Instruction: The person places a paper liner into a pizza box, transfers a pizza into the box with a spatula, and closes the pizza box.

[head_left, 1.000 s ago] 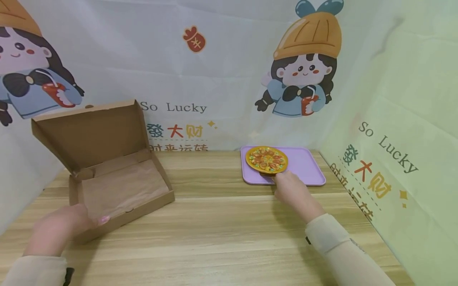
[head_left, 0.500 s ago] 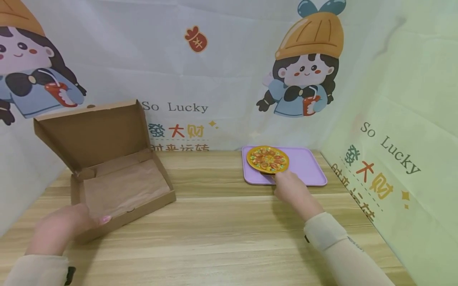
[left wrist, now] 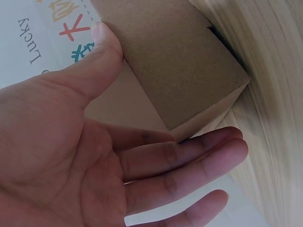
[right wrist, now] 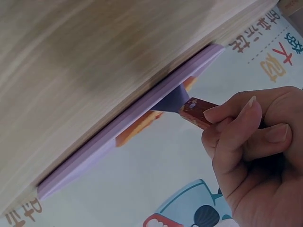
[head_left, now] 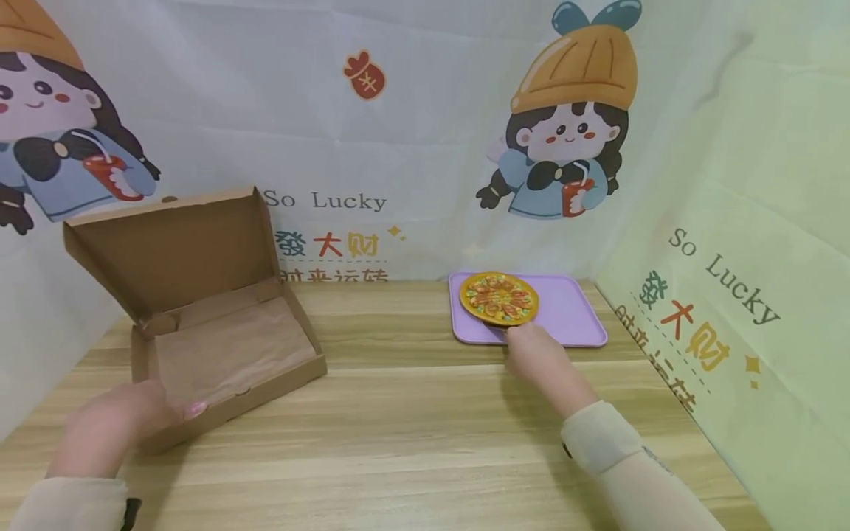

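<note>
In the head view a round toy pizza (head_left: pixel 499 299) lies over the left part of a lilac tray (head_left: pixel 576 313). My right hand (head_left: pixel 543 366) grips the brown handle (right wrist: pixel 195 112) of a spatula, whose flat metal blade (right wrist: pixel 172 100) reaches under the pizza's near edge. How far it goes under is hidden. At the left, a cardboard pizza box (head_left: pixel 265 400) stands with its lid raised and brown paper (head_left: pixel 232 343) inside. My left hand (head_left: pixel 119 424) touches its near left corner, thumb along the front rim and fingers extended beside the outer wall.
Wood-grain table (head_left: pixel 385 442) stretches between box and tray. A printed cloth backdrop (head_left: pixel 412 147) rises behind the table, and another cloth wall (head_left: pixel 764 258) borders it at the right. The raised box lid (head_left: pixel 179 247) stands near the backdrop.
The pizza has shifted slightly right and toward me on the tray, with my right hand a little lower. My left hand and the box stay in place.
</note>
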Tool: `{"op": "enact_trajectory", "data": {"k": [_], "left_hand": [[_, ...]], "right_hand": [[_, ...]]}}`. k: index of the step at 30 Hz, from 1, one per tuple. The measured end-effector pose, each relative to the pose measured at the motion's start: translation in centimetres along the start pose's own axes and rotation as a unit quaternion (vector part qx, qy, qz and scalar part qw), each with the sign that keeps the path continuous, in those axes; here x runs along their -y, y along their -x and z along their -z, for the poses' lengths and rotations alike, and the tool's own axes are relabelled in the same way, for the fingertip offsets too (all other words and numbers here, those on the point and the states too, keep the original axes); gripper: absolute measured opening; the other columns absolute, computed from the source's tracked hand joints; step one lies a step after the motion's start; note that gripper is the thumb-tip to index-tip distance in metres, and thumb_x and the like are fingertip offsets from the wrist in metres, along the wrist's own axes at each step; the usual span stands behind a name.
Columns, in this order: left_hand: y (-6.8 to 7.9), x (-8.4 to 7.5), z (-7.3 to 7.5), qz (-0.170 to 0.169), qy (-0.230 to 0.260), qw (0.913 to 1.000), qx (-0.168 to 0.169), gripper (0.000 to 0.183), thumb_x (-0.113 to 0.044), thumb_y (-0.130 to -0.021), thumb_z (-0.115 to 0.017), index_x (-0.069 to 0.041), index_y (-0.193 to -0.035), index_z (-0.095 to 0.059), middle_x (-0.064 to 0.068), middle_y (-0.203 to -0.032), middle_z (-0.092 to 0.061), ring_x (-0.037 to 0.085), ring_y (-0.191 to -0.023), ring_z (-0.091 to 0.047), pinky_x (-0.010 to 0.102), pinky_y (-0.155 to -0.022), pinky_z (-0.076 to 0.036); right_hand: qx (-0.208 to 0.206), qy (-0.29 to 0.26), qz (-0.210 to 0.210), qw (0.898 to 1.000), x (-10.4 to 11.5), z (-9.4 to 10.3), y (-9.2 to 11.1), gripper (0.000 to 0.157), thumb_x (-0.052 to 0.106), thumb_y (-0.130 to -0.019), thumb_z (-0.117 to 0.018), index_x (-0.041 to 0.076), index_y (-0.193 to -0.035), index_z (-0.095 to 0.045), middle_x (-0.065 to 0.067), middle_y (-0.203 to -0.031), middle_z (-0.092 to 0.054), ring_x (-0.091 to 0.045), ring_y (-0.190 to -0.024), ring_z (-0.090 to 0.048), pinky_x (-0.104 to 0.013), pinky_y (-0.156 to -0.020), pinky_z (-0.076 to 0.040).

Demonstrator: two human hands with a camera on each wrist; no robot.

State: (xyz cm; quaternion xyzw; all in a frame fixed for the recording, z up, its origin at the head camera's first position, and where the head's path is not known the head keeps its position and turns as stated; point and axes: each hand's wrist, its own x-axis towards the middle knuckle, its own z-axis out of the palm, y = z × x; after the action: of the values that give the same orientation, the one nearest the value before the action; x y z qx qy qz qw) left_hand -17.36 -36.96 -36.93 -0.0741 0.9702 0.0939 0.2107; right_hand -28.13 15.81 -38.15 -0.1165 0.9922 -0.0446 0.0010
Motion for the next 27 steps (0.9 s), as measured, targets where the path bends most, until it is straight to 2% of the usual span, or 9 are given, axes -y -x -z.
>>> {"op": "enact_trajectory", "data": {"k": [6, 13, 17, 20, 23, 27], "left_hand": [[0.1, 0.0, -0.2, -0.002, 0.005, 0.9999, -0.011, 0.109, -0.078, -0.098, -0.050, 0.024, -0.135, -0.050, 0.053, -0.133, -0.051, 0.073, -0.121, -0.053, 0.082, -0.090, -0.048], [0.6, -0.2, -0.6, 0.005, 0.029, 0.9995, -0.014, 0.110, -0.076, -0.098, -0.052, 0.025, -0.139, -0.044, 0.055, -0.137, -0.045, 0.073, -0.125, -0.049, 0.080, -0.094, -0.047], [0.6, -0.5, -0.5, -0.011, 0.012, 0.9999, -0.006, 0.106, -0.076, -0.099, -0.051, 0.023, -0.138, -0.048, 0.052, -0.137, -0.049, 0.073, -0.124, -0.050, 0.082, -0.093, -0.046], [0.6, -0.7, -0.5, -0.025, 0.000, 0.9996, -0.010, 0.100, -0.073, -0.100, -0.053, 0.021, -0.134, -0.053, 0.050, -0.134, -0.054, 0.071, -0.121, -0.054, 0.081, -0.091, -0.048], [0.5, -0.7, -0.7, -0.036, 0.001, 0.9992, -0.018, 0.097, -0.069, -0.102, -0.054, 0.023, -0.132, -0.055, 0.050, -0.131, -0.055, 0.070, -0.120, -0.056, 0.078, -0.092, -0.049], [0.5, -0.8, -0.9, -0.030, 0.011, 0.9990, -0.030, 0.098, -0.071, -0.100, -0.056, 0.022, -0.131, -0.055, 0.050, -0.131, -0.055, 0.069, -0.120, -0.056, 0.077, -0.092, -0.050]], "right_hand": [[-0.024, 0.001, 0.010, 1.000, -0.4, -0.6, 0.6, 0.011, -0.004, -0.085, -0.073, -0.003, -0.096, -0.074, -0.024, -0.097, -0.076, -0.035, -0.084, -0.074, -0.046, -0.075, -0.066], [-0.023, -0.004, 0.009, 1.000, -0.5, -0.6, 1.0, 0.009, -0.003, -0.087, -0.073, -0.003, -0.096, -0.074, -0.023, -0.096, -0.076, -0.034, -0.084, -0.073, -0.047, -0.077, -0.065], [-0.036, -0.004, 0.003, 0.999, -0.7, -0.5, 1.2, 0.005, 0.002, -0.090, -0.073, -0.002, -0.092, -0.074, -0.021, -0.092, -0.075, -0.035, -0.083, -0.073, -0.050, -0.078, -0.064], [-0.055, 0.002, 0.006, 0.998, -0.9, -0.4, 1.5, 0.011, 0.008, -0.094, -0.073, -0.002, -0.093, -0.074, -0.023, -0.090, -0.075, -0.039, -0.083, -0.075, -0.053, -0.078, -0.064], [-0.060, 0.003, -0.003, 0.998, -1.0, -0.3, 1.7, 0.015, 0.013, -0.096, -0.072, -0.002, -0.096, -0.075, -0.024, -0.090, -0.076, -0.040, -0.082, -0.075, -0.054, -0.076, -0.065], [-0.052, -0.012, -0.030, 0.998, -1.2, -0.2, 1.9, 0.016, 0.013, -0.098, -0.068, -0.002, -0.098, -0.074, -0.023, -0.090, -0.075, -0.038, -0.080, -0.073, -0.052, -0.069, -0.064]]}}
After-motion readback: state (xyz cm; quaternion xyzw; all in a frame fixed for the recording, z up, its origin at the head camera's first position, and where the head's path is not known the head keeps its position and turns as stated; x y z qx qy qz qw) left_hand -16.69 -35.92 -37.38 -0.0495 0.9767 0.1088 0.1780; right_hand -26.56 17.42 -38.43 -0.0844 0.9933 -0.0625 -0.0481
